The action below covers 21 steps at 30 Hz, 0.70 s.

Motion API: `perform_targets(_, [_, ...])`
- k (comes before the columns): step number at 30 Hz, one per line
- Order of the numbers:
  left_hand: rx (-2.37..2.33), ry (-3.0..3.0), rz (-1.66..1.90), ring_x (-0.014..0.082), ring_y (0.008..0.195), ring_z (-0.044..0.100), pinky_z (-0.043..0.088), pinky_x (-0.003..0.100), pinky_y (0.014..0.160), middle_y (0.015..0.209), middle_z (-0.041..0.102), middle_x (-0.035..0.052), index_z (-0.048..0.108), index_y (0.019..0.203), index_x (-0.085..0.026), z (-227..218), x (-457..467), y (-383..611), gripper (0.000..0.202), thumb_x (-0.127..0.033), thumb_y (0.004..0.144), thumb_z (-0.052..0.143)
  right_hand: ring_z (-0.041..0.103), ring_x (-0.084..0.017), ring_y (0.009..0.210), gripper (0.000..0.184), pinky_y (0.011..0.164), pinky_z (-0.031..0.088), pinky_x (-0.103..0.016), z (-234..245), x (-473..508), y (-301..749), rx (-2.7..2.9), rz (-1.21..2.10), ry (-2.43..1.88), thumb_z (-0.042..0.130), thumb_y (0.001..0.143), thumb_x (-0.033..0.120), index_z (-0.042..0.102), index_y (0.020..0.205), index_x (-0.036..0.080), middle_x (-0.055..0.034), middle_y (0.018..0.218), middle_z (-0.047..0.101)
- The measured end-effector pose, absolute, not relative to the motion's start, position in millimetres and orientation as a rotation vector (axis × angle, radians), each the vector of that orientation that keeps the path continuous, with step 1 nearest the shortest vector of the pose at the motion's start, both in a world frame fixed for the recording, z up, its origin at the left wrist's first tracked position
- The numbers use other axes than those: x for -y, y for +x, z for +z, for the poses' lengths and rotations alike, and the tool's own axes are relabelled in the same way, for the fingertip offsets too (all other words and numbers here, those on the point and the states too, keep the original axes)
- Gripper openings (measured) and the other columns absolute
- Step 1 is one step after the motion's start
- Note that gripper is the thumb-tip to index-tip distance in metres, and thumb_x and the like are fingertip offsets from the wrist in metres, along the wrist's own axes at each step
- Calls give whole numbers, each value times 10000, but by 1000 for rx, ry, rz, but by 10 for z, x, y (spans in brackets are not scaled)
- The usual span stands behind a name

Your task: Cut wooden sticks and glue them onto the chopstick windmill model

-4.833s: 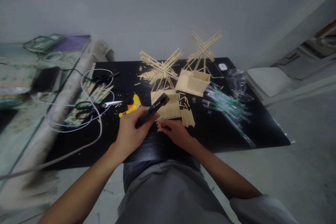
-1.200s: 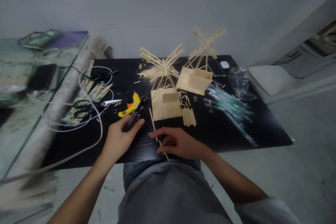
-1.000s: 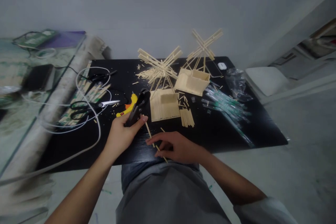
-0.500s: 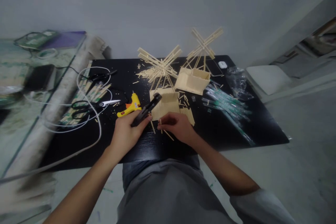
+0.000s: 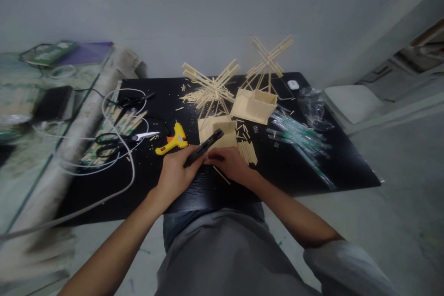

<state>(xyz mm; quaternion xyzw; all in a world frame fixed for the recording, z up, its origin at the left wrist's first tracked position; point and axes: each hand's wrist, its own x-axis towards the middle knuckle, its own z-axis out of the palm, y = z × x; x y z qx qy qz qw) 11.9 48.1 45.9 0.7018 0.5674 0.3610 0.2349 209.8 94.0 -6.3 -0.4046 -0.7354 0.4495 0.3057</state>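
Note:
My left hand (image 5: pixel 178 169) is closed around a long, slim black hand tool (image 5: pixel 204 147), which slants up and to the right; its exact kind is unclear. Against the left fingertips, my right hand (image 5: pixel 231 164) has its fingers pinched together, and what they hold is hidden. A thin wooden stick (image 5: pixel 221 175) shows on the black table just below the right hand. Right behind both hands stands a pale wooden box (image 5: pixel 217 125) made of sticks, with a crossed-stick windmill frame (image 5: pixel 215 84) above it.
To the left lie a yellow glue gun (image 5: pixel 173 139), open scissors (image 5: pixel 138 137) and a looping white cable (image 5: pixel 132 171). A second wooden box (image 5: pixel 255 106) with crossed sticks stands behind right. Cut sticks (image 5: pixel 247 152) lie beside the first box, and plastic-wrapped bundles (image 5: pixel 301 136) farther right.
My hands have come together until the fingertips meet. The left hand and black tool moved right. The short sticks that showed at the fingertips are now hidden.

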Motion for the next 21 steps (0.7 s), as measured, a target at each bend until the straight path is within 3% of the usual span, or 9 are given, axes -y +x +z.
perform_targets(16, [-1486,1925,942,171,747,750,547,249,720,900,836,22,814,996,-196,402,-446,77,200,-368,948,723,685,-155,734,82,739,487,-243,-225,-914,2105,2083,1109,-1029,773,958,224,779,882,193,-2,800,776])
perform_targets(21, [-1559,1912,899,205,873,770,568,287,831,1000,839,51,790,1040,-190,487,-396,-51,272,-431,965,688,676,-150,710,93,733,483,-246,-268,-912,2112,2081,1094,-1036,798,939,244,758,870,196,-4,799,778])
